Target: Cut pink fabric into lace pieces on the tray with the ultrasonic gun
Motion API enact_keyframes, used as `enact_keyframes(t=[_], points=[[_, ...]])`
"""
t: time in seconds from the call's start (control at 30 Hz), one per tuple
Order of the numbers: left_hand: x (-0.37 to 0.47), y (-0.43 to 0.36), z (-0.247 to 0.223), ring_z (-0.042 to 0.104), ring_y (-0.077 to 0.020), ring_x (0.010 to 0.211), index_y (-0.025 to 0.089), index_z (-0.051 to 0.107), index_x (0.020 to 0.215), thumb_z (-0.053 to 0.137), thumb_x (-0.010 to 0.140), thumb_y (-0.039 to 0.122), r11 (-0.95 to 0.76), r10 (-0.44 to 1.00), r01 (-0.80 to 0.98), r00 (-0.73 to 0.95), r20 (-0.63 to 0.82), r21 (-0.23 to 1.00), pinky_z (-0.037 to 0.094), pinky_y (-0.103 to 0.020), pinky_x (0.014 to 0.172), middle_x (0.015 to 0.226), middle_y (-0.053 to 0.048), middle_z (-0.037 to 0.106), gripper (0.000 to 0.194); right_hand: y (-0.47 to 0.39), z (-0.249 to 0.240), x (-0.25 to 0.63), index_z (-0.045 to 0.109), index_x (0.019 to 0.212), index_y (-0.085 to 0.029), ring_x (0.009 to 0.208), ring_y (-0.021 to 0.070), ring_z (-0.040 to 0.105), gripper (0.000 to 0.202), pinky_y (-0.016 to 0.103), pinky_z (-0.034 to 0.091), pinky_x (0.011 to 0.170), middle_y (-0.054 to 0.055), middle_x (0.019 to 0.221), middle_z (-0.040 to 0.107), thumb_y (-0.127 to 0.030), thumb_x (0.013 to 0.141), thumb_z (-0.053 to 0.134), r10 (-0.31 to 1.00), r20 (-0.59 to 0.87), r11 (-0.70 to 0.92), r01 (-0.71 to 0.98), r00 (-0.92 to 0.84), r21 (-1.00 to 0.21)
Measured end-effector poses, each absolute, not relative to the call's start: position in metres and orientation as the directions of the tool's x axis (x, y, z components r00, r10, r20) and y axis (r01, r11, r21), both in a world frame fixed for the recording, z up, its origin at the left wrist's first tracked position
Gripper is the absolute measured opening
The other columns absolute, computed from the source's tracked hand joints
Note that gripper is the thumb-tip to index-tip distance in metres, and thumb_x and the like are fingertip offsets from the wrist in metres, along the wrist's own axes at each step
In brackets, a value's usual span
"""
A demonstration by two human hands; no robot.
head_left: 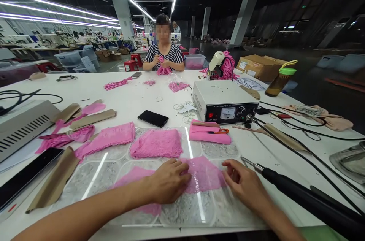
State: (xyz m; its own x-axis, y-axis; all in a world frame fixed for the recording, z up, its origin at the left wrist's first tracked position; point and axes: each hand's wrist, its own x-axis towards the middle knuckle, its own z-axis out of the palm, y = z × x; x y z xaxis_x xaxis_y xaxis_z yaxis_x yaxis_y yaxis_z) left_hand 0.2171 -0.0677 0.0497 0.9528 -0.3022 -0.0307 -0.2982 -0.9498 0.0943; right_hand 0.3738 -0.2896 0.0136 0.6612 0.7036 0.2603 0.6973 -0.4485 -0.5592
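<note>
A thin pink fabric piece (pixel 203 174) lies flat on the clear patterned mat (pixel 114 210). My left hand (pixel 171 180) rests on its left part with fingers curled down; whether they pinch anything is hidden. At the fabric's right edge is my right hand (pixel 239 178), thumb and forefinger spread apart. More pink fabric (pixel 137 176) shows partly under my left forearm. Behind my hands sit a stack of pink lace pieces (pixel 156 143), another pink stack (pixel 114 138) to its left, and a folded pink bundle (pixel 209 133) with orange-handled scissors (pixel 219 131) on top.
A black-handled tool (pixel 302 191) with a cable lies at the right, near a control box (pixel 225 100). A phone (pixel 153 118) lies beyond the stacks. Brown wrapped strips (pixel 54 180) and a tablet (pixel 28 172) are at left. Across the table sits a person (pixel 164 53) handling pink strips.
</note>
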Motion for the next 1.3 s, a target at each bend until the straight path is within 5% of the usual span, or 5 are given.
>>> enact_keyframes(t=[0.17,0.37,0.53,0.67,1.3], points=[[0.206,-0.072,0.049,0.061,-0.0233,0.085,0.018,0.059,0.109,0.054,0.086,0.027,-0.984,-0.169,-0.16,0.978,-0.125,0.079,0.05,-0.038,0.077,0.105,-0.01,0.061,0.025,-0.291,0.011,0.367,0.054,0.079,-0.024,0.052,0.0138,0.054,0.009,0.026,0.041,0.048,-0.001,0.068,0.058,-0.024,0.081,0.045,0.796,0.247,-0.41,0.793,0.552,-0.452],[0.233,-0.064,0.058,0.062,-0.0181,0.073,0.018,0.064,0.087,0.055,0.089,0.022,-0.986,-0.127,-0.117,0.989,-0.075,0.12,0.051,-0.03,0.068,0.091,-0.005,0.063,0.01,-0.292,0.008,0.38,0.053,0.077,-0.024,0.05,0.0134,0.053,0.008,0.025,0.043,0.048,-0.002,0.063,0.055,-0.024,0.082,0.046,0.733,0.309,-0.419,0.759,0.607,-0.498],[0.311,-0.048,0.059,0.06,-0.0245,0.1,0.015,0.064,0.098,0.063,0.085,0.017,-0.99,-0.092,-0.093,0.996,0.019,0.105,0.049,-0.036,0.086,0.106,-0.009,0.062,0.013,-0.253,0.01,0.404,0.058,0.086,-0.022,0.06,0.0152,0.057,0.014,0.029,0.048,0.059,0.003,0.08,0.062,-0.027,0.084,0.046,0.659,0.39,-0.429,0.748,0.643,-0.507],[0.35,-0.041,0.049,0.059,-0.023,0.101,0.013,0.063,0.095,0.066,0.085,0.021,-0.99,-0.077,-0.08,0.997,0.031,0.12,0.05,-0.038,0.086,0.104,-0.008,0.062,0.013,-0.231,0.005,0.42,0.061,0.089,-0.022,0.072,0.0179,0.061,0.016,0.03,0.048,0.063,0.004,0.091,0.064,-0.021,0.078,0.05,0.673,0.393,-0.435,0.765,0.627,-0.476],[0.372,-0.011,0.041,0.063,-0.0199,0.093,0.013,0.059,0.113,0.057,0.095,0.033,-0.916,-0.09,-0.058,0.994,-0.062,0.397,0.055,-0.037,0.08,0.11,-0.007,0.062,0.028,-0.203,-0.004,0.459,0.069,0.084,-0.02,0.082,0.0185,0.065,0.012,0.031,0.051,0.075,0.005,0.088,0.069,-0.024,0.083,0.057,0.748,0.449,-0.246,0.832,0.489,-0.497]])
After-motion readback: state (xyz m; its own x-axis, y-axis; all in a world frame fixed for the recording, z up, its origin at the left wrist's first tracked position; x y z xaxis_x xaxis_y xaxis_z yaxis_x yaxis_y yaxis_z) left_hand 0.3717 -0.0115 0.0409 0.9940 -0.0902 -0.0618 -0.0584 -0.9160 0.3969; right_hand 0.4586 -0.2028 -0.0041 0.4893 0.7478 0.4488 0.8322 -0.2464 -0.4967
